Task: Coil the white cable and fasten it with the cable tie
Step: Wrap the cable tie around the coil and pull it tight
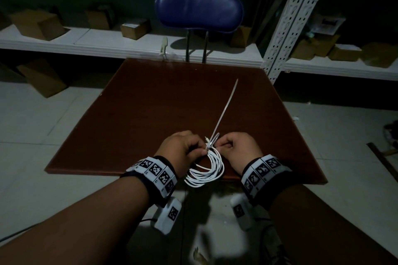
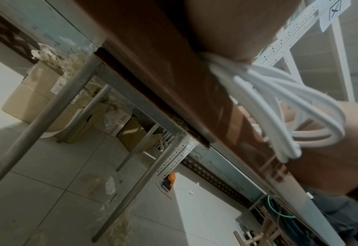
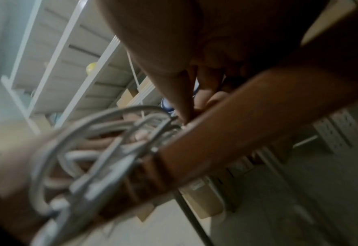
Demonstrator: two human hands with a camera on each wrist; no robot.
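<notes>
White cable [image 1: 206,170] coiled, hanging over brown table [image 1: 150,114] edge; left hand [image 1: 183,148] and right hand [image 1: 239,148] pinch cable tie [image 1: 224,112] (tail pointing away) at the bundle.

dim room | brown table [image 1: 150,103] | blue chair [image 1: 199,9] behind | white shelving [image 1: 129,43], cardboard boxes [image 1: 37,23] | grey tiled floor [image 1: 32,114]

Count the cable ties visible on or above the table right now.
1. The cable tie is looped round the top of the coiled white cable, between the left hand and right hand, its tail pointing away over the table. Others may be hidden.
</notes>
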